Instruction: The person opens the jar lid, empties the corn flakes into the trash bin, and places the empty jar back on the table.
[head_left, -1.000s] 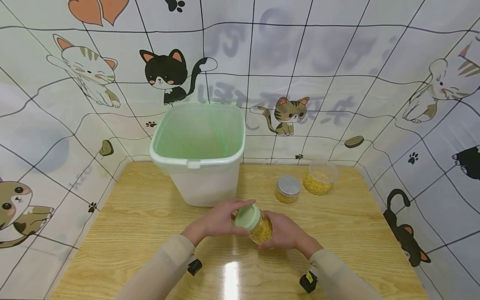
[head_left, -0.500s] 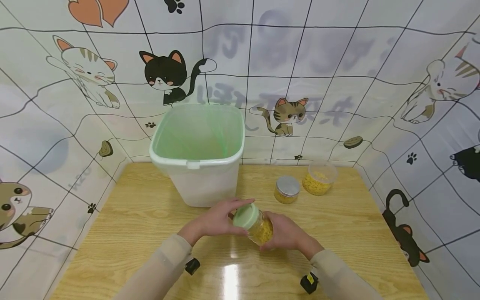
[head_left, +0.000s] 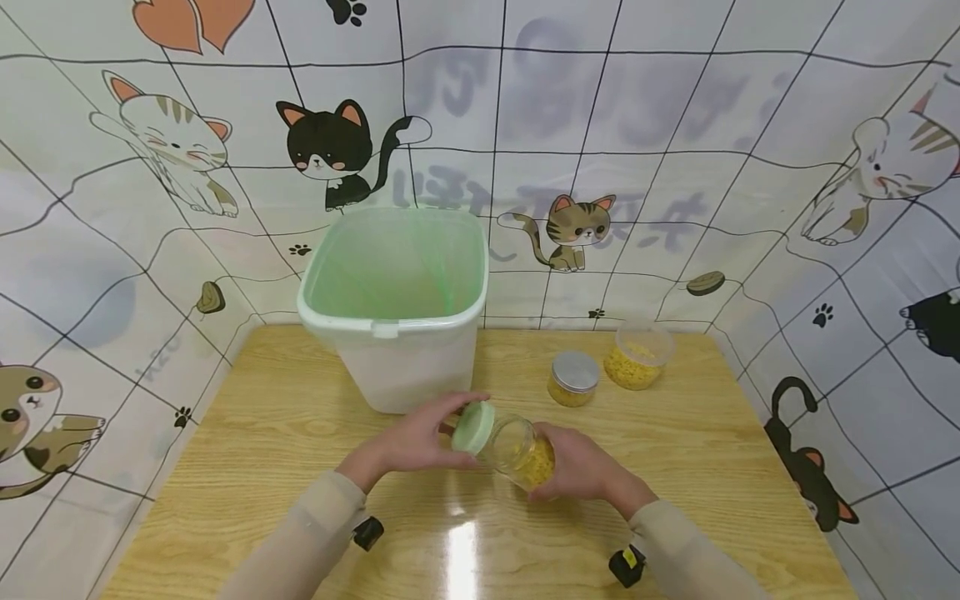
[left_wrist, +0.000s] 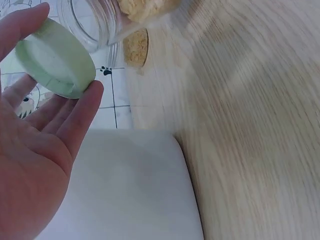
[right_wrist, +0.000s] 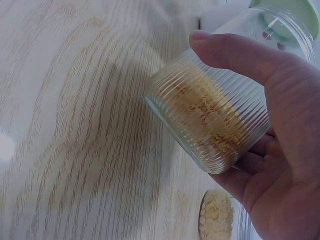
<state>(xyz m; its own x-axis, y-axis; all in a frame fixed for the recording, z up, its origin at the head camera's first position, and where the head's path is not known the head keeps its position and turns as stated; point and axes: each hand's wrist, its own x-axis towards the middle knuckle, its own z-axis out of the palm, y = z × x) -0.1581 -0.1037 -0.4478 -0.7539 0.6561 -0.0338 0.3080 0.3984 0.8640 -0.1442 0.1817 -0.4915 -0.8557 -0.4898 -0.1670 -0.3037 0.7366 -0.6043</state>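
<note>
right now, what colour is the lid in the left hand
Pale green lid, clearest in the left wrist view.

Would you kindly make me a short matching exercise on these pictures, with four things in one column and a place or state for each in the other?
Column one:
1. Light green lid
2. Glass jar
3. Silver-lidded jar
4. White bin

Column two:
A. Standing upright, just left of the clear tub in the head view
B. Open at the top, green inside
C. In the left hand
D. Tilted and uncovered, in the right hand

Right pairs: 1-C, 2-D, 3-A, 4-B.
</note>
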